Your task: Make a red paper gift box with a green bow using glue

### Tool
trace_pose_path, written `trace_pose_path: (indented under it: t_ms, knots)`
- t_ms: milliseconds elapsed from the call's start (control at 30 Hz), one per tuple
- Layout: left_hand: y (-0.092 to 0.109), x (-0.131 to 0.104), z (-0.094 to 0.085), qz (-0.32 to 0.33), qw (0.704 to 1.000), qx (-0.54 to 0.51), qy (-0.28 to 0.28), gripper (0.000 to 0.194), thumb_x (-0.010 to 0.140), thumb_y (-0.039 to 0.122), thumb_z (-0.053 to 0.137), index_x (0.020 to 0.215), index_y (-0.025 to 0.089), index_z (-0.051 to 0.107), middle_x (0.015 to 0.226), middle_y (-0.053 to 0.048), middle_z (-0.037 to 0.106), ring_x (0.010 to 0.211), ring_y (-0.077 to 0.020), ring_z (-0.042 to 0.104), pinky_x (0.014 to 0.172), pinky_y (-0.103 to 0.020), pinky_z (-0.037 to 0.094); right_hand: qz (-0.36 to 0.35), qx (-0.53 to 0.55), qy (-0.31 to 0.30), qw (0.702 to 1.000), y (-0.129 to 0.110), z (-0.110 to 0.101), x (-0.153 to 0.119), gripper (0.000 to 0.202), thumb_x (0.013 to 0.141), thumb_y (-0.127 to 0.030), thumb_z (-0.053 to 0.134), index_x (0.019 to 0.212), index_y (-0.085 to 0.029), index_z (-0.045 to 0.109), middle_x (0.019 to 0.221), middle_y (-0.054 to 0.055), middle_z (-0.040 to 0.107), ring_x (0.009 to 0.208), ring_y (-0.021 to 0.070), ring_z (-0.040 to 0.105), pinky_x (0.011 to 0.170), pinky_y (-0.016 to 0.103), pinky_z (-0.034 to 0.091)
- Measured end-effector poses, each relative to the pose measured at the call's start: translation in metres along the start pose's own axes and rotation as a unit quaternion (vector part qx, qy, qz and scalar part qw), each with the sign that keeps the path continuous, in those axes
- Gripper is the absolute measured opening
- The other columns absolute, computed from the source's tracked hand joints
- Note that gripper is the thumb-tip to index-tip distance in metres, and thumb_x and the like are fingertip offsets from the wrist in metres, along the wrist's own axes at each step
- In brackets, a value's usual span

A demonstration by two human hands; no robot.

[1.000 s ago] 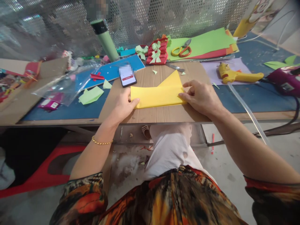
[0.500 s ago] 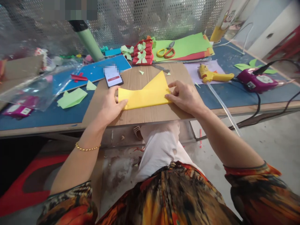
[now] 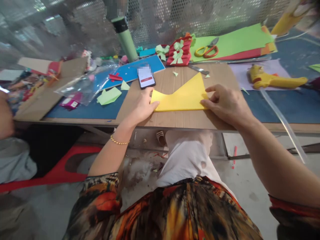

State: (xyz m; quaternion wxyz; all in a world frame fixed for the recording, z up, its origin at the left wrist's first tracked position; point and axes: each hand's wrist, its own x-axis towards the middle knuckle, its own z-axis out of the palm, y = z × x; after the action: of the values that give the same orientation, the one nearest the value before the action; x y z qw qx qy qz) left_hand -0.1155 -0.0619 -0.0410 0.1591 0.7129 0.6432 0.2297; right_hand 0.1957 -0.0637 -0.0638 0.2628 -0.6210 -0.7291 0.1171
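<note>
A folded sheet of yellow paper lies over a piece of brown cardboard at the table's front edge, its pointed corner aimed away from me. My left hand pinches the paper's left end between thumb and fingers. At the right end, my right hand has its thumb on the paper and its bent fingers at the edge. A phone with a lit screen rests just beyond my left hand. Small green paper scraps and a metal blade lie beyond the yellow paper.
Scissors lie on green sheets. Red pieces with green bows sit at the back, near a green bottle. A yellow glue gun is at the right. Another person's arm shows at the far left.
The view has swung left, so everything appears further right, and another person's arm now shows at the left. Both hands remain at the ends of the yellow paper.
</note>
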Motion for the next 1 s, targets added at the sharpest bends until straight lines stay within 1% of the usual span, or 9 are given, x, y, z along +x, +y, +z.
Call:
trace_pose_path:
  t_ms: [133, 233, 300, 400, 467, 633, 767, 900, 1000]
  knots:
    - [-0.003, 0.004, -0.004, 0.016, 0.999, 0.008, -0.035, 0.056, 0.100, 0.017, 0.059, 0.156, 0.011, 0.055, 0.108, -0.010, 0.073, 0.103, -0.0264, 0.070, 0.096, -0.041, 0.057, -0.003, 0.002, 0.004, 1.000, 0.005, 0.004, 0.001, 0.045, 0.090, -0.045, 0.069, 0.130, -0.026, 0.072, 0.097, 0.010, 0.080, 0.091, 0.0347, 0.075, 0.083, 0.048, 0.054]
    - [-0.002, 0.006, -0.006, 0.016, 0.999, -0.001, -0.050, 0.056, 0.100, 0.014, 0.060, 0.155, 0.008, 0.055, 0.114, -0.012, 0.072, 0.106, -0.0264, 0.070, 0.096, -0.040, 0.056, 0.000, -0.003, 0.005, 1.000, 0.005, 0.004, 0.001, 0.044, 0.090, -0.045, 0.069, 0.130, -0.026, 0.071, 0.097, 0.009, 0.080, 0.092, 0.0341, 0.075, 0.083, 0.048, 0.054]
    - [-0.001, 0.006, -0.007, 0.018, 0.998, -0.004, -0.056, 0.054, 0.100, 0.015, 0.061, 0.153, 0.009, 0.056, 0.118, -0.013, 0.072, 0.108, -0.0261, 0.069, 0.095, -0.039, 0.055, 0.003, -0.004, 0.005, 1.000, 0.005, 0.004, 0.000, 0.044, 0.090, -0.045, 0.070, 0.129, -0.026, 0.071, 0.097, 0.009, 0.080, 0.093, 0.0344, 0.075, 0.083, 0.048, 0.054]
    - [-0.001, 0.006, -0.007, 0.014, 0.998, 0.003, -0.063, 0.052, 0.100, 0.015, 0.061, 0.152, 0.011, 0.056, 0.113, -0.011, 0.071, 0.104, -0.0247, 0.069, 0.092, -0.037, 0.054, 0.009, -0.003, 0.002, 1.000, 0.004, 0.004, 0.000, 0.044, 0.090, -0.045, 0.069, 0.129, -0.027, 0.071, 0.099, 0.010, 0.079, 0.095, 0.0358, 0.075, 0.084, 0.049, 0.054]
    - [0.000, 0.005, -0.007, 0.015, 0.998, 0.014, -0.064, 0.050, 0.100, 0.016, 0.061, 0.150, 0.012, 0.057, 0.110, -0.009, 0.071, 0.102, -0.0244, 0.068, 0.090, -0.037, 0.053, 0.011, -0.002, 0.000, 1.000, 0.004, 0.004, 0.000, 0.043, 0.091, -0.045, 0.069, 0.130, -0.028, 0.071, 0.099, 0.010, 0.079, 0.095, 0.0364, 0.075, 0.084, 0.050, 0.054]
    - [0.003, 0.004, -0.007, 0.022, 0.996, 0.061, -0.057, 0.047, 0.099, 0.017, 0.063, 0.146, 0.012, 0.061, 0.112, -0.010, 0.073, 0.103, -0.0257, 0.069, 0.090, -0.037, 0.053, 0.000, -0.005, 0.011, 1.000, 0.008, 0.007, 0.000, 0.043, 0.090, -0.046, 0.068, 0.129, -0.028, 0.071, 0.097, 0.009, 0.078, 0.094, 0.0359, 0.074, 0.083, 0.049, 0.054]
    - [0.005, 0.000, -0.006, 0.029, 0.996, 0.075, -0.048, 0.048, 0.100, 0.017, 0.061, 0.148, 0.013, 0.062, 0.109, -0.010, 0.075, 0.101, -0.0265, 0.071, 0.091, -0.037, 0.053, -0.011, 0.000, 0.024, 1.000, 0.009, 0.009, 0.000, 0.040, 0.089, -0.045, 0.069, 0.125, -0.029, 0.073, 0.094, 0.007, 0.078, 0.091, 0.0339, 0.073, 0.081, 0.047, 0.053]
    - [0.007, -0.003, -0.006, 0.031, 0.994, 0.095, -0.042, 0.050, 0.102, 0.024, 0.061, 0.151, 0.015, 0.061, 0.104, -0.009, 0.076, 0.102, -0.0291, 0.072, 0.094, -0.039, 0.054, -0.001, -0.005, 0.014, 1.000, 0.007, 0.007, 0.000, 0.040, 0.089, -0.042, 0.069, 0.126, -0.028, 0.073, 0.096, 0.008, 0.078, 0.094, 0.0340, 0.074, 0.084, 0.047, 0.053]
    - [0.007, -0.006, -0.007, 0.023, 0.992, 0.113, -0.045, 0.055, 0.105, 0.028, 0.058, 0.158, 0.013, 0.056, 0.103, -0.010, 0.077, 0.104, -0.0315, 0.072, 0.098, -0.042, 0.054, 0.006, -0.004, 0.002, 1.000, 0.004, 0.004, 0.000, 0.041, 0.089, -0.042, 0.069, 0.128, -0.028, 0.073, 0.098, 0.009, 0.078, 0.097, 0.0358, 0.074, 0.086, 0.049, 0.053]
